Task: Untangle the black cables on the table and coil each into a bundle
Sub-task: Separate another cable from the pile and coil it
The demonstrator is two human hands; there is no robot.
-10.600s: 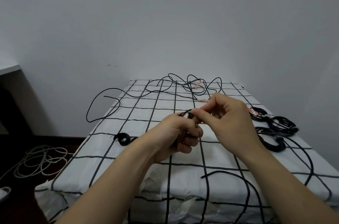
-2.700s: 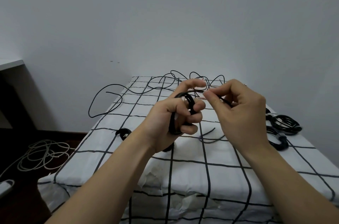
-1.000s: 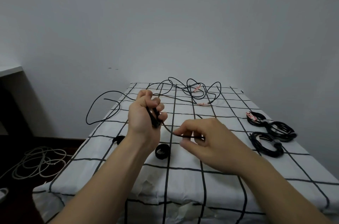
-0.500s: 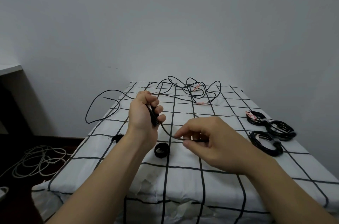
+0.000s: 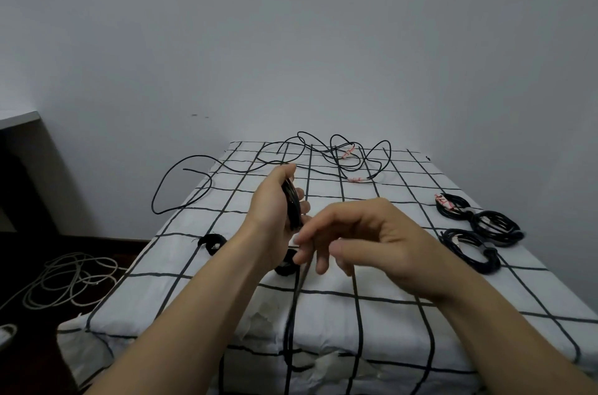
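The coil (image 5: 292,205) is thin black cable wound into a few loops. It looks light and bendy, and a bit springy, so I think the loops will pop open if you let go. It looks smooth too, so it may slip. The best place to hold it is right across all the loops at once, as you do now. Take the loose end near its tip.

Your left hand (image 5: 270,220) grips the coil, with the fingers and thumb wrapped round the loops. It holds the coil up in the air over the table (image 5: 404,313), and the coil stands on its edge.

Your right hand (image 5: 378,239) is just right of the grip and a bit lower. Its fingers (image 5: 305,237) are bent, with the tips almost at the coil. They are blurry, so I cannot tell if they pinch the loose end or hold nothing.

Just under the grip lies a small black roll (image 5: 286,266). Far past the grip sits the tangle (image 5: 336,155), not yet sorted. Well off to the right of the grip lie three finished bundles (image 5: 495,228).
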